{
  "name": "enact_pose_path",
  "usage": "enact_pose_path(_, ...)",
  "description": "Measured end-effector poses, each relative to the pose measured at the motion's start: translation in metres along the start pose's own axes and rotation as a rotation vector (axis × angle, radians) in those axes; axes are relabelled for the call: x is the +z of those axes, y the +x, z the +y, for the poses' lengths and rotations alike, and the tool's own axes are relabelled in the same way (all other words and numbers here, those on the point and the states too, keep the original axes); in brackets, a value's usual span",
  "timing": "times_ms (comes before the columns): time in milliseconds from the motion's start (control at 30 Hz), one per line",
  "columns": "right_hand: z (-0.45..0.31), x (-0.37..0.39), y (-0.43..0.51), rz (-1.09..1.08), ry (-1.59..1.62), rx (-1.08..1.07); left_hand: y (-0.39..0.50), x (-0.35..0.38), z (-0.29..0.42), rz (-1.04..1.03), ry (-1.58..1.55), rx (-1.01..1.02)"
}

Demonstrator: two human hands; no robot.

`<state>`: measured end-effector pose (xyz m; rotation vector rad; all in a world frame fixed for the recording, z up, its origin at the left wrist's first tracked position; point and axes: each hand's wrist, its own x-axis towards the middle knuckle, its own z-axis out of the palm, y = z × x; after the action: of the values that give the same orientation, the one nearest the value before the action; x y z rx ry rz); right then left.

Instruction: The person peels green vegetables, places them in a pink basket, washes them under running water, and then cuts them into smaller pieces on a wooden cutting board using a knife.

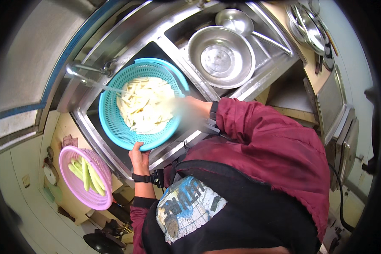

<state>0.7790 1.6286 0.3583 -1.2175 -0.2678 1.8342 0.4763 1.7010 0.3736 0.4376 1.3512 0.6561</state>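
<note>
A turquoise plastic colander holds pale sliced vegetable pieces over the left sink basin. A second turquoise rim shows along its upper right edge. Water runs from the faucet onto the slices. My left hand grips the colander's near rim, thumb on top. At the right side of the colander is my right hand, blurred; its fingers and any hold on the rim or slices cannot be made out.
In the right sink basin sit a steel bowl and a long-handled steel ladle. A pink plastic basket with several peeled green gourds stands at the left. Metal lids and pans lie on the right counter.
</note>
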Motion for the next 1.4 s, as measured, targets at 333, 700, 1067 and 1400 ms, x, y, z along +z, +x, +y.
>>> enact_pose_path(333, -0.032, -0.025, -0.075, 0.366, 0.165, -0.357, -0.049, 0.030, 0.026, -0.537, 0.045, 0.046)
enact_pose_path(700, -0.056, -0.188, -0.169, 0.696, 0.274, -0.404, -0.058, -0.111, 0.038, 0.180, -0.349, 0.217)
enact_pose_path(1067, -0.016, -0.290, -0.127, 0.729, 0.398, -0.221, -0.056, -0.165, 0.046, 0.154, -0.786, 0.728)
enact_pose_path(1400, -0.052, -0.203, -0.161, 0.659, 0.477, 0.164, -0.051, -0.248, 0.045, 0.344, -0.693, 0.537)
